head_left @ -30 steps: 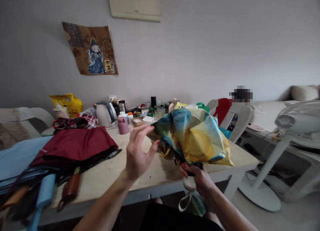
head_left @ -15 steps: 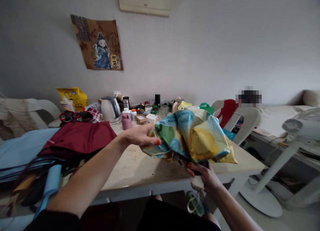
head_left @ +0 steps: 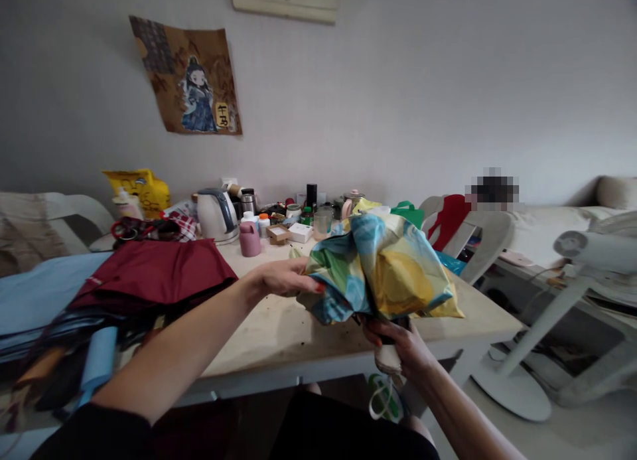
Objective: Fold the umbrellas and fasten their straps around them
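Observation:
A loosely folded umbrella (head_left: 403, 267) with blue, green and yellow patterned cloth is held over the front of the table (head_left: 249, 347). My right hand (head_left: 405, 347) is wrapped around its white handle, just under the canopy, and a white wrist loop hangs below. At the canopy's left side my left hand (head_left: 288, 277) pinches a fold of the cloth between thumb and fingers; some of those fingers are hidden behind the fabric. To the left lie a dark red umbrella (head_left: 164, 267) and a light blue umbrella (head_left: 47, 287), both loosely folded, with handles toward me.
Along the back of the table stand an electric kettle (head_left: 216, 214), a pink cup (head_left: 249, 239), a white box (head_left: 301, 232) and several bottles. A white fan (head_left: 572, 274) is on the floor at right, near a person's head (head_left: 492, 189), blurred out.
The patterned cloth at the left has shifted in my left hand, its folds hanging differently. My right hand keeps hold of the handle. The whole view has shifted slightly.

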The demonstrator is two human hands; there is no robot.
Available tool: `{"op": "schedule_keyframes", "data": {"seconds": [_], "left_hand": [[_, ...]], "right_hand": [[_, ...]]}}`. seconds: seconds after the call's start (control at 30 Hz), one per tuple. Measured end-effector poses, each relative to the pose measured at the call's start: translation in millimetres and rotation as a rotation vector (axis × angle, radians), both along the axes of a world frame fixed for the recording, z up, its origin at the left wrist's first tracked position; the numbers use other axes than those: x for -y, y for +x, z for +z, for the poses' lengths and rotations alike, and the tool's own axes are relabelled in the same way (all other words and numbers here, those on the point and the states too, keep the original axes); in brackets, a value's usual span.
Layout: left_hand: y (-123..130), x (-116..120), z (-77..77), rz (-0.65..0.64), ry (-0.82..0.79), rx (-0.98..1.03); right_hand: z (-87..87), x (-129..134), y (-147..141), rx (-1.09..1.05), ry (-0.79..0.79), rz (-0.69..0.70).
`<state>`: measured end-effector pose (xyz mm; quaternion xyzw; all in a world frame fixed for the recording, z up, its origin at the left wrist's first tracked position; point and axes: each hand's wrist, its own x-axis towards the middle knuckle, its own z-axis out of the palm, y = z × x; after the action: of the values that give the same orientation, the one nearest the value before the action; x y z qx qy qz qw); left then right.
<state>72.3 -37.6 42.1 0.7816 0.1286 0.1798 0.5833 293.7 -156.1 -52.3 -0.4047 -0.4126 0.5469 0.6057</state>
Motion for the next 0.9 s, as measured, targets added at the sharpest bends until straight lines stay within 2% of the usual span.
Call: {"op": "schedule_keyframes", "data": {"seconds": [0.1, 0.17, 0.37, 0.47, 0.57, 0.73, 0.9], "left_hand": [[3, 1, -6.3, 0.01, -0.245, 0.032], [6, 2, -6.3, 0.0, -0.283, 0.053], [16, 6, -9.4, -0.084, -0.184, 0.05], [16, 5, -15.6, -0.112, -0.164, 0.045], [14, 5, -15.6, -0.129, -0.122, 0.042], [9, 7, -4.6, -0.019, -0.063, 0.089], [5, 0, -2.8, 0.047, 0.044, 0.072]], "right_hand": [[1.9, 0, -3, -0.04, -0.048, -0.05], [1.7, -1, -4, -0.043, -0.071, -0.079], [-4.6, -5, -7, -0.013, -0.056, -0.087], [-7.9, -5, -8, -0.005, -0.043, -0.113], [-9.0, -6, -9, 0.029, -0.021, -0.132], [-9.4, -7, -9, 0.01, -0.042, -0.202], [-11.4, -8, -10, -0.044, -0.117, -0.256]]}}
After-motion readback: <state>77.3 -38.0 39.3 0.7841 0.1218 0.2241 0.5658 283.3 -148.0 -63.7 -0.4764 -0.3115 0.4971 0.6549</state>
